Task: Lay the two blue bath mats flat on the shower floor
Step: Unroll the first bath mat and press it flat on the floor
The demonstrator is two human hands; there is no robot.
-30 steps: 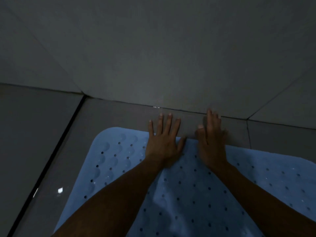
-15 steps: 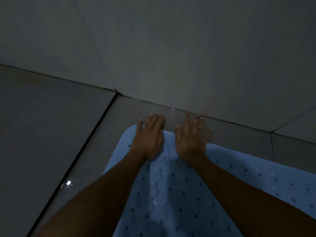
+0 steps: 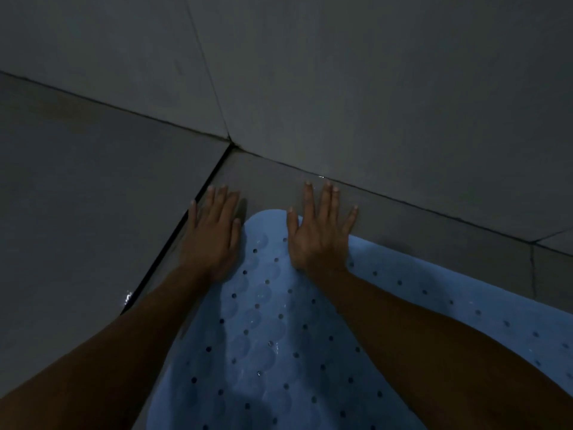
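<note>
- Since half a second ago my two hands have spread apart: they sat close together on the mat's far end, and now the left hand (image 3: 214, 240) has slid off toward the floor seam while the right hand (image 3: 321, 231) has stayed nearer the rounded corner.
- Nearest me, both forearms cross the blue bath mat (image 3: 266, 336), which lies on the shower floor (image 3: 434, 240) and runs out of view at the bottom and right; only one mat shows here.
- Further out, the heel of my left hand rests on the mat's left edge, its fingers (image 3: 221, 197) straight, held together and flat on bare tile beside the dark seam (image 3: 173, 243).
- My right palm presses the mat's far edge, fingers (image 3: 327, 197) straight and fanned wide, tips reaching past the mat onto tile just short of the wall (image 3: 372, 103). Neither hand grips anything.
- To do this well, I judge I should keep palms flat and sweep outward from the middle, pressing the suction cups down so no ripple or lifted corner is left.
</note>
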